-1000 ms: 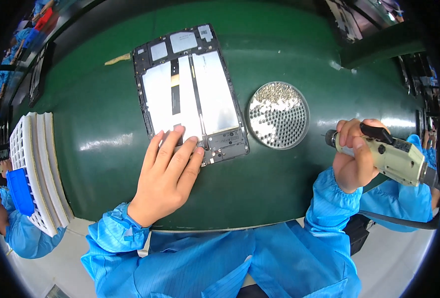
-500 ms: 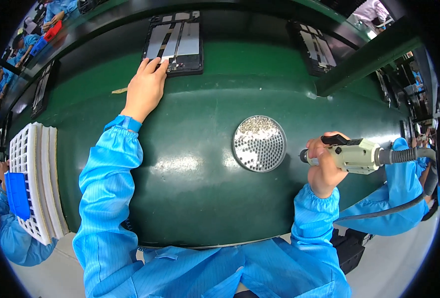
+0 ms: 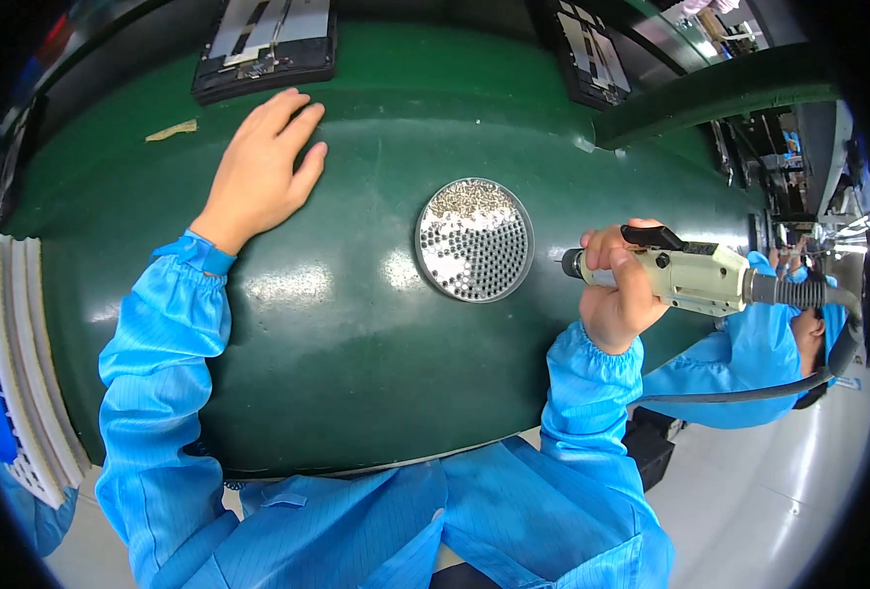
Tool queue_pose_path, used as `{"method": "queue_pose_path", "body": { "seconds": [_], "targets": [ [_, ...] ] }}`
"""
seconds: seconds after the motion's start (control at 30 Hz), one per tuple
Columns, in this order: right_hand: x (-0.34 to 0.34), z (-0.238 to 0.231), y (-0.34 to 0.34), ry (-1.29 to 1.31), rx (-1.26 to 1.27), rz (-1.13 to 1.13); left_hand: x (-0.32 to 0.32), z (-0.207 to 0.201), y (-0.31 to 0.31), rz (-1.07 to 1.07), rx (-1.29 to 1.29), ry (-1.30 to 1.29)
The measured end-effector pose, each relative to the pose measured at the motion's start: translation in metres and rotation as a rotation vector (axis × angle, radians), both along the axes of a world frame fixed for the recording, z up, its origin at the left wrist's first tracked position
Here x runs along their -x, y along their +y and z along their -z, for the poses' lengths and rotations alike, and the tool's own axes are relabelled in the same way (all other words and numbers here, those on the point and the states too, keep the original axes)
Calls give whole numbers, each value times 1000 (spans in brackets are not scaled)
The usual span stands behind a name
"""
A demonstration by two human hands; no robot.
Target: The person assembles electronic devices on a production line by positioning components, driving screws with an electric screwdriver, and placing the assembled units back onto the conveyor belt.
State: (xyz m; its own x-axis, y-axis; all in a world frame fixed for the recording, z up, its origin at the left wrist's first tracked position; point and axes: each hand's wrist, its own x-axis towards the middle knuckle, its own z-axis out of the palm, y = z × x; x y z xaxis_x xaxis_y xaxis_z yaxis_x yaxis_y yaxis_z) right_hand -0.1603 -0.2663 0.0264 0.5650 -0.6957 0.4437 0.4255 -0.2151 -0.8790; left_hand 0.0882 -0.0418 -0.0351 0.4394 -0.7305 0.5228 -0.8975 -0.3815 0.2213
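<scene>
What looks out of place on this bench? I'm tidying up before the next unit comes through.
Only a torn scrap of tan tape lying loose on the green mat, left of the left hand. The round screw tray sits flat, nothing spilled around it, and the right hand grips the electric screwdriver.

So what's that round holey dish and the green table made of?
The round perforated dish looks like shiny metal: silvery, glinting, with small screws heaped along its far side. The green table mat looks like smooth rubber or plastic, since lights reflect softly off it, though I can't be sure.
</scene>
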Motion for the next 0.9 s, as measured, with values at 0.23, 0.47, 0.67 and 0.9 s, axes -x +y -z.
{"method": "queue_pose_path", "body": {
  "seconds": [0.23, 0.47, 0.67, 0.9],
  "targets": [
    [-22, -3, 32, -77, -42, -237, 2, 6, -2, -8, 46, 23],
    [-52, -6, 62, -31, -31, -339, 1, 4, 1, 8, 65, 0],
    [-55, -1, 64, 16, -67, -333, 0, 5, 0, 10, 48, 3],
    [-57, 5, 64, -5, -56, -362, -1, 9, -1, 5, 78, -25]
  ]
}}
